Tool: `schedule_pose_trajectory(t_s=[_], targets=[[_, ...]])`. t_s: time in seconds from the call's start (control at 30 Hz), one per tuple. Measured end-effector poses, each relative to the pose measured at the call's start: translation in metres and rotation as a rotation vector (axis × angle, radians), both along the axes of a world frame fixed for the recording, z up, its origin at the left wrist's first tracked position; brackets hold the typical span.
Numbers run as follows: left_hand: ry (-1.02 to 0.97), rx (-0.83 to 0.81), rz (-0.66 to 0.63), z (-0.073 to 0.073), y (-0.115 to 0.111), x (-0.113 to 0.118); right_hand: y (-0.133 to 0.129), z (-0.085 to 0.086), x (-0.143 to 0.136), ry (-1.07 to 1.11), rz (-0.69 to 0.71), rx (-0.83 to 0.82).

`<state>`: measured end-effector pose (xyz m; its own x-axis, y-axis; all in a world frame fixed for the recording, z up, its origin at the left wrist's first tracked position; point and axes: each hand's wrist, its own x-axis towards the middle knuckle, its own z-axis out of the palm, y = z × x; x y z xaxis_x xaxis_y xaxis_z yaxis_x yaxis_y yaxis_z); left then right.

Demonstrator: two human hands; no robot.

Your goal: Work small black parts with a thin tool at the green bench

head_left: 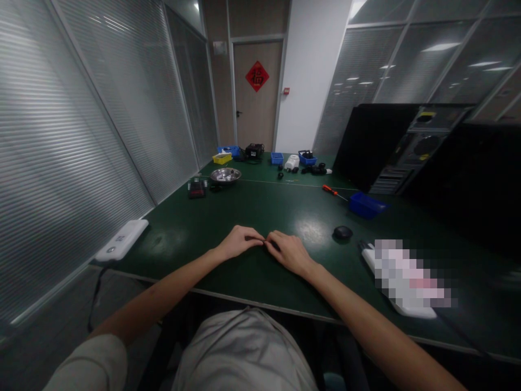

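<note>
Both hands meet low over the middle of the green table [244,209]. My left hand [239,242] is closed in a pinch, its thumb and fingers pointing right. Facing it, my right hand [288,251] is also pinched, with the fingers curled. A tiny dark thing seems to sit where the fingertips come together, too small and hidden to name. To the right of my right hand lies a black computer mouse [342,233], apart from it.
A metal dish [226,175] and a dark box [197,188] are at the back left. Toward the right are an orange-handled screwdriver [330,190], a blue bin [367,205] and a computer case [401,155]. White devices [122,240] lie near both sides. Small bins line the far end.
</note>
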<state>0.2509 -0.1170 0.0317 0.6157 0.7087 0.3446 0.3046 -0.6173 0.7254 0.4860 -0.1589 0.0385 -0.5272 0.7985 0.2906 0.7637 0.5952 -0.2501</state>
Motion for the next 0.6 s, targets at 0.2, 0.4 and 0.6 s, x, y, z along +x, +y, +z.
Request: schedule_pose_trajectory(t_s=[0.2, 0.4, 0.6], targets=[[0.028, 0.107, 0.075, 0.001, 0.008, -0.005, -0.001, 0.003, 0.0, -0.038, -0.016, -0.011], [0.256, 0.371, 0.14, -0.004, 0.021, -0.007, -0.001, 0.004, -0.002, -0.04, -0.022, -0.007], [0.362, 0.473, 0.08, 0.003, 0.004, -0.007, -0.002, 0.003, 0.002, 0.002, -0.011, 0.001]])
